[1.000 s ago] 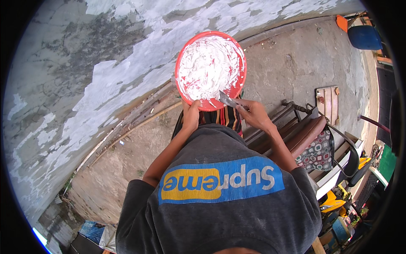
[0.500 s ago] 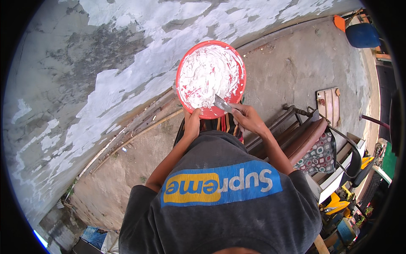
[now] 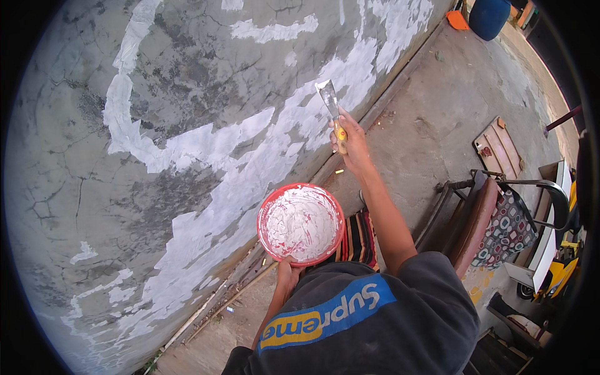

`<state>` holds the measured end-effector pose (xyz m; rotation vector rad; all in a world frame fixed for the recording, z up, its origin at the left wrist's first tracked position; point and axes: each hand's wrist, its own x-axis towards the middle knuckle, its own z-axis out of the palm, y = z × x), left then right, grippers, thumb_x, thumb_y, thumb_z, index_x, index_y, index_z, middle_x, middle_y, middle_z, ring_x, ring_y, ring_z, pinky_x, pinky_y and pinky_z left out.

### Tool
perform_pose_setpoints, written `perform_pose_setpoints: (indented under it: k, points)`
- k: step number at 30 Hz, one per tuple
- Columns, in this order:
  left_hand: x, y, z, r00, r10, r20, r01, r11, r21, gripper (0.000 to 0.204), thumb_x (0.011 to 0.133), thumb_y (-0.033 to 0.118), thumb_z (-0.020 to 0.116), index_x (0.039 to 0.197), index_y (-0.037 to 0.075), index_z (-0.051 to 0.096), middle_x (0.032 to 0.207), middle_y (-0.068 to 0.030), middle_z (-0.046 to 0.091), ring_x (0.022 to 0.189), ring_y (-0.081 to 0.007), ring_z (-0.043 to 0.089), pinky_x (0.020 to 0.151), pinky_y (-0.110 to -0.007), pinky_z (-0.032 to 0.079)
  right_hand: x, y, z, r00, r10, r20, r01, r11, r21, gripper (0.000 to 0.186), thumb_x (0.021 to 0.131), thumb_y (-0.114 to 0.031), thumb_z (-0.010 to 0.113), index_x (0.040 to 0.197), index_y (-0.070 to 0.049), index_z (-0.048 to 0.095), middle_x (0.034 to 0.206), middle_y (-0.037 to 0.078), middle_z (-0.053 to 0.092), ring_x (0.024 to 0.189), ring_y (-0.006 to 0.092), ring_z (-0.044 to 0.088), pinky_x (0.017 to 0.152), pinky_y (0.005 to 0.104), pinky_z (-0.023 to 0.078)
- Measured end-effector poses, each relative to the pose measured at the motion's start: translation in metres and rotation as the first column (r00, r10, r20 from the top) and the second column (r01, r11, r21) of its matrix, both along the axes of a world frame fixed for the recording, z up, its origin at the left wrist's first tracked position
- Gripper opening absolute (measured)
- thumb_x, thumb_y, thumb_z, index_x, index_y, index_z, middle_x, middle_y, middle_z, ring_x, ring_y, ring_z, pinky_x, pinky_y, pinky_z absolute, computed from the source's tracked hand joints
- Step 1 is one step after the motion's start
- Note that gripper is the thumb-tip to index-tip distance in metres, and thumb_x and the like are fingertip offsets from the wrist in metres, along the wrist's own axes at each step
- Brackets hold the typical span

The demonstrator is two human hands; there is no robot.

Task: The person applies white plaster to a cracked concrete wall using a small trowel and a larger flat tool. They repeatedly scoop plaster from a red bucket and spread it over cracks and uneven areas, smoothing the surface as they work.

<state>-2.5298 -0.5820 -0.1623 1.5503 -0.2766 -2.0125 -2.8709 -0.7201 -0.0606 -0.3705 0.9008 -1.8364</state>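
My left hand (image 3: pixel 288 273) grips the near rim of a red bowl (image 3: pixel 301 223) coated inside with white putty. It holds the bowl level in front of my chest. My right hand (image 3: pixel 350 139) is raised toward the wall and closed around the yellow handle of a putty knife (image 3: pixel 331 107). The metal blade points up, carries white putty, and sits at or just off the grey wall (image 3: pixel 125 156), which has patches of white filler.
A concrete floor (image 3: pixel 450 100) runs along the wall's base. To my right stand a brown chair (image 3: pixel 475 219) with patterned cloth, a wooden board (image 3: pixel 497 147) and yellow items (image 3: pixel 562 275). A blue barrel (image 3: pixel 489 15) stands at the far end.
My right hand lifted the putty knife out of the bowl and up to the wall. The bowl now sits lower and closer to my chest in the view.
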Motion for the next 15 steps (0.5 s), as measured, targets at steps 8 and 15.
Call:
perform_pose_setpoints:
  k: [8, 15]
  points:
    - [0.009, 0.001, 0.014, 0.999, -0.023, 0.028, 0.022, 0.999, 0.042, 0.054, 0.074, 0.003, 0.045, 0.125, -0.012, 0.038, 0.120, -0.0255, 0.053, 0.109, -0.0393, 0.056, 0.097, -0.052, 0.047, 0.051, -0.088, 0.005, 0.885, -0.301, -0.354, 0.322, 0.947, -0.002, 0.046, 0.101, -0.020, 0.043, 0.145, -0.010, 0.037, 0.092, 0.005, 0.056, 0.062, 0.0081, 0.050, 0.050, 0.0232, 0.044]
    - [0.012, 0.004, 0.007, 1.000, 0.028, 0.001, -0.028, 0.999, 0.028, 0.056, 0.074, 0.005, 0.045, 0.127, -0.012, 0.037, 0.125, -0.0265, 0.052, 0.116, -0.0393, 0.053, 0.102, -0.051, 0.044, 0.065, -0.120, -0.008, 0.589, -0.357, -0.725, 0.454, 0.888, -0.070, 0.048, 0.099, -0.014, 0.044, 0.145, -0.006, 0.035, 0.092, 0.011, 0.053, 0.069, 0.0147, 0.049, 0.067, 0.0288, 0.046]
